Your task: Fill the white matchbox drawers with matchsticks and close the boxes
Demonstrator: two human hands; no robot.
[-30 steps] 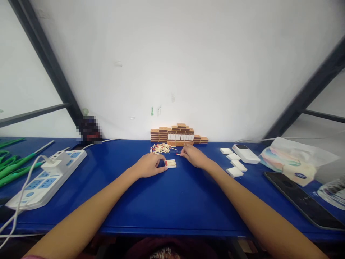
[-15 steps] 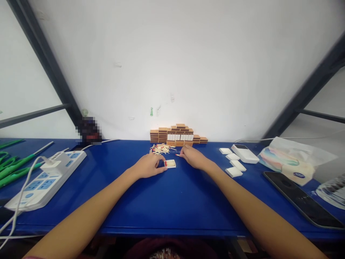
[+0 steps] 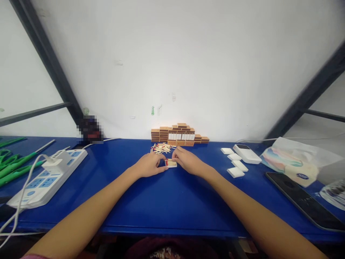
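A small white matchbox tray (image 3: 172,166) lies on the blue table, partly filled with red-tipped matches. My left hand (image 3: 149,165) grips its left end between thumb and forefinger. Over the right end of the tray is my right hand (image 3: 189,160), thumb and fingers pinched together on a match that they mostly hide. Just behind the tray a loose heap of matches (image 3: 162,148) spreads across the table. Farther back, brown matchboxes (image 3: 163,135) are stacked against the wall, with a row of white trays (image 3: 176,136) standing among them.
Several white trays (image 3: 235,172) lie to the right, near a white power bank (image 3: 249,155), a tissue pack (image 3: 299,172) and a black phone (image 3: 302,198). On the left are a white power strip (image 3: 51,180) with cables and green-handled tools (image 3: 20,167).
My right hand has moved left with a match, from beside the tray to over its right end. My left hand keeps its hold on the tray. The view has shifted slightly.
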